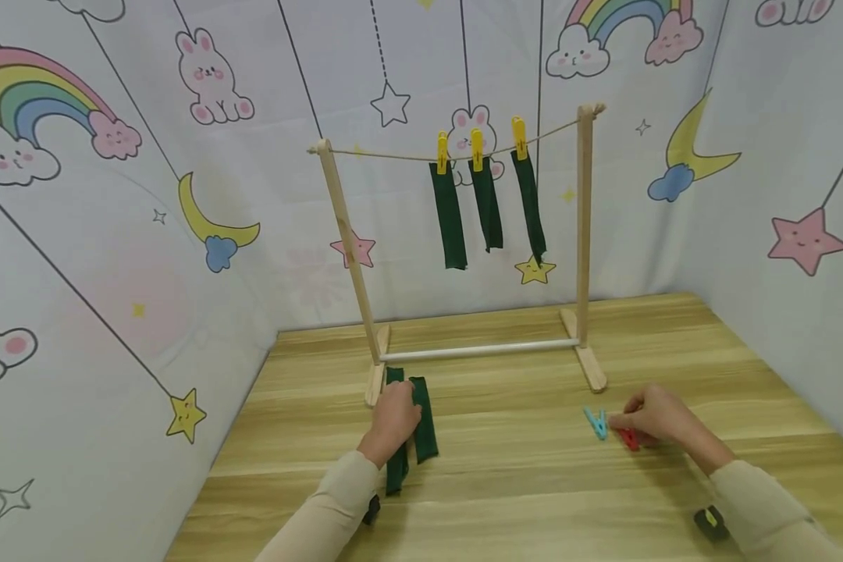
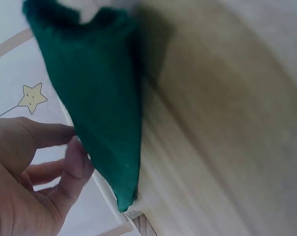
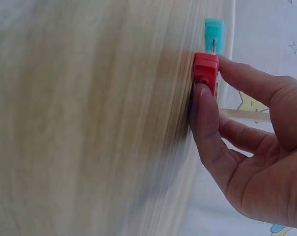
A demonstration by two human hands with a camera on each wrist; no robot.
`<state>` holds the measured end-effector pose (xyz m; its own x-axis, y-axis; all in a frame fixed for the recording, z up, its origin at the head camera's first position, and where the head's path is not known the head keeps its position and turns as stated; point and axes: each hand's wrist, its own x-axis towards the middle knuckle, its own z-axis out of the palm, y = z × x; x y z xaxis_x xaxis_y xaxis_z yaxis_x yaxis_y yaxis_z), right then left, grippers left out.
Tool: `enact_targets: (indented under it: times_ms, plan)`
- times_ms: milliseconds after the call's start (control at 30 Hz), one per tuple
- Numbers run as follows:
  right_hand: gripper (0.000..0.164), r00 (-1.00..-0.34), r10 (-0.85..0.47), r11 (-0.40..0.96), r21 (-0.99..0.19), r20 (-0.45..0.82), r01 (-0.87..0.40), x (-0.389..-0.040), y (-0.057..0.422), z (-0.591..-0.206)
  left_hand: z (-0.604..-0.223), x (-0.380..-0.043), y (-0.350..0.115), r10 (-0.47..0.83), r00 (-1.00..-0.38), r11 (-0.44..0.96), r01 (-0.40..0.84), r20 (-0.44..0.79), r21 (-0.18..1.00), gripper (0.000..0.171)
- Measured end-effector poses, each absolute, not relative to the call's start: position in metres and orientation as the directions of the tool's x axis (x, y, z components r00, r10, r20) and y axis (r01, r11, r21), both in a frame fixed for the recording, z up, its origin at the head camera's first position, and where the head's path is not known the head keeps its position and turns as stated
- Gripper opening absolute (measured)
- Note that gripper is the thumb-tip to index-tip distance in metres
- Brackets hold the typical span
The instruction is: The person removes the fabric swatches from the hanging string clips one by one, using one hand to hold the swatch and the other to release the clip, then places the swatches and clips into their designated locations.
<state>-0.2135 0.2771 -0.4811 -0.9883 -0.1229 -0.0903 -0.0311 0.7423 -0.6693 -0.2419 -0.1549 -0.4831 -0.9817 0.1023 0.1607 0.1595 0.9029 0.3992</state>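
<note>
On the table at left, two dark green cloth strips lie side by side, a left strip (image 1: 393,480) and a right strip (image 1: 425,429). My left hand (image 1: 395,412) is over them; in the left wrist view its thumb and index finger pinch at the edge of a green cloth strip (image 2: 99,83). On the right, my right hand (image 1: 656,414) pinches a red clothespin (image 1: 630,439) between thumb and index finger, low at the tabletop. A light blue clothespin (image 1: 596,424) lies just left of the red one; in the right wrist view it appears right beyond it.
A wooden rack (image 1: 585,226) stands at the back with a cord (image 1: 386,156) between its posts. Several yellow clothespins (image 1: 477,150) hold green strips (image 1: 449,218) hanging from the cord. A white rod (image 1: 481,350) joins the posts low down. Patterned cloth walls surround the table (image 1: 506,484).
</note>
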Motion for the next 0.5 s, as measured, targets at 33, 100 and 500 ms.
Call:
enact_targets:
  times_ms: [33, 100, 500]
  plan:
    - [0.030, -0.988, -0.126, 0.740, -0.671, -0.092, -0.032, -0.2136, 0.2770, -0.4805, -0.4832, -0.2408, -0.1546, 0.112, -0.981, 0.904, 0.166, 0.157, 0.395, 0.032]
    - [0.030, -0.987, -0.129, 0.736, -0.676, -0.098, -0.030, -0.2137, 0.2767, -0.4796, -0.4832, -0.2389, -0.1540, 0.135, -0.980, 0.901, 0.184, 0.148, 0.393, 0.034]
    - [0.033, -0.987, -0.118, 0.724, -0.690, -0.108, -0.011, -0.2136, 0.2751, -0.4788, -0.4868, -0.2387, -0.1537, 0.176, -0.972, 0.909, 0.220, 0.154, 0.354, 0.029]
